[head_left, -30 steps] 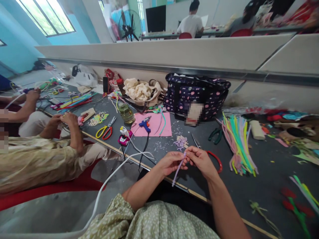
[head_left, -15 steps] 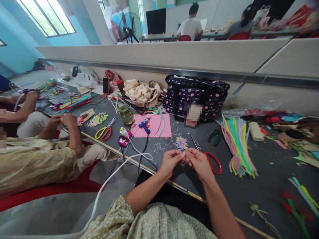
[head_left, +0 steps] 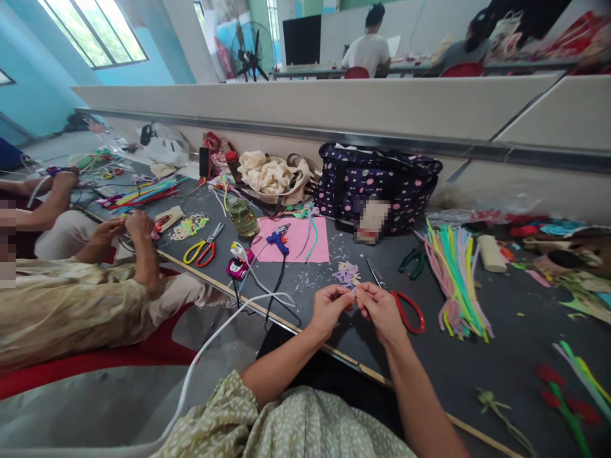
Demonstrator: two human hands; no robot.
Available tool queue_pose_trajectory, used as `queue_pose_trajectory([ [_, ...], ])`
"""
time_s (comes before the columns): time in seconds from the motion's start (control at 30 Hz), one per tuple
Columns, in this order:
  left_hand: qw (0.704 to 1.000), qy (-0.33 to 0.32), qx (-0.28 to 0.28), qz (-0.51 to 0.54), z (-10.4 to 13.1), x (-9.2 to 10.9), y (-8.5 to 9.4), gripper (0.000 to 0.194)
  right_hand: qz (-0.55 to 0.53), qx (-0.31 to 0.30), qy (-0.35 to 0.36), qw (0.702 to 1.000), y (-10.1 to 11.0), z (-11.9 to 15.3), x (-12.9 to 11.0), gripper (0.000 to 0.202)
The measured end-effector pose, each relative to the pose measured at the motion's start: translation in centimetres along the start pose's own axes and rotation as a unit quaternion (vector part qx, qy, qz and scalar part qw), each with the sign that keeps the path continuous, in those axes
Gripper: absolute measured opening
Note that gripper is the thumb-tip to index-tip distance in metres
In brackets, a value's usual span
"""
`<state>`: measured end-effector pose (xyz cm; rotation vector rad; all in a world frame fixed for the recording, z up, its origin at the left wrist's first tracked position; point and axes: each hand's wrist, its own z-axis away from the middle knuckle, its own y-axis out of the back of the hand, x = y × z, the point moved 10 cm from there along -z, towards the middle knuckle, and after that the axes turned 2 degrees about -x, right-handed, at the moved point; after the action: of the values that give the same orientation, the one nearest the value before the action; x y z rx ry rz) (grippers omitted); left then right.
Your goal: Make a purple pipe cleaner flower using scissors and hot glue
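the left hand (head_left: 329, 310) and the right hand (head_left: 383, 312) of the person meet above the near edge of the dark table (head_left: 429, 375). each hand is closed to a narrow pinch, and the fingertips of both come together around a lilac strip (head_left: 354, 290). only a very small part of this strip is visible between the fingertips, so its shape i cannot tell.

just beyond the hands, on the table, lies a small heap of lilac scraps (head_left: 346, 274). beside the right hand there is a pair of scissors (head_left: 409, 313) with red handles, the blades directed away from the person; whether handle and hand touch, i cannot tell. farther to the right are dark green pliers (head_left: 413, 262) and then a bundle of fuzzy stems (head_left: 456, 280) in pink, green, yellow and lilac.

to the left of the scraps, a blue glue gun (head_left: 277, 239) rests on a pink sheet (head_left: 320, 240), near a glass jar (head_left: 243, 219) with yellowish liquid. behind stands a dark patterned bag (head_left: 382, 181). at the left, the hands of a co-worker (head_left: 140, 228) are also above the table.
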<state>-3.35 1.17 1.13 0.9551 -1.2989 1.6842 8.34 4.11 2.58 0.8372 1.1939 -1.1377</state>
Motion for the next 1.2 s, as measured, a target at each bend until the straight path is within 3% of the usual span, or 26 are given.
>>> queue_pose_trajectory([
  [0.17, 0.983, 0.133, -0.085, 0.095, 0.3, -2.1, -0.9, 0.038, -0.009, -0.047, -0.030, 0.998, -0.2, -0.3, 0.3, 0.038],
  [0.37, 0.937, 0.244, -0.187, 0.164, 1.1, -3.8, -2.0, 0.032, 0.003, -0.097, -0.028, 0.995, -0.7, -0.3, 0.4, 0.034],
  [0.6, 0.901, 0.326, -0.175, 0.228, 1.9, -4.8, -2.4, 0.020, -0.003, -0.111, -0.029, 0.993, -1.0, 0.1, -0.2, 0.031],
  [0.83, 0.916, 0.298, -0.170, 0.206, 1.5, -4.5, -2.3, 0.022, 0.011, -0.111, -0.030, 0.993, -0.9, 0.1, 0.1, 0.032],
  [1.03, 0.966, 0.193, -0.106, 0.133, 0.4, -3.1, -1.2, 0.032, 0.010, -0.056, -0.029, 0.998, -0.4, -0.1, 0.5, 0.038],
  [1.2, 0.989, 0.107, -0.046, 0.094, 0.0, -1.6, -0.5, 0.035, -0.019, -0.018, -0.030, 0.999, -0.4, 0.1, 0.8, 0.039],
])
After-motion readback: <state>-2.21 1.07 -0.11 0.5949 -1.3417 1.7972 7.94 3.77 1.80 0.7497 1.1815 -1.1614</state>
